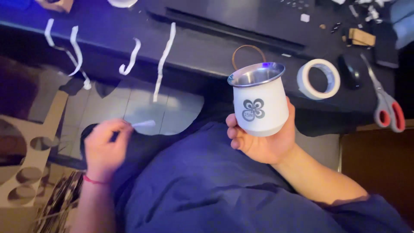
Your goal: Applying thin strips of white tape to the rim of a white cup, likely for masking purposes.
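My right hand [263,144] holds a white metal cup [260,101] upright from below; the cup has a shiny steel rim, a dark clover-like emblem on its side and a thin brown loop behind it. My left hand [105,147], with a red string at the wrist, pinches a short strip of white tape [143,124] between thumb and fingers, above my lap in blue cloth.
A dark desk edge [202,60] runs across the top with several white tape strips [164,60] hanging off it. On the desk lie a tape roll [318,79], red-handled scissors [385,103] and a black mouse [350,71]. Cut cardboard [26,151] lies on the floor at left.
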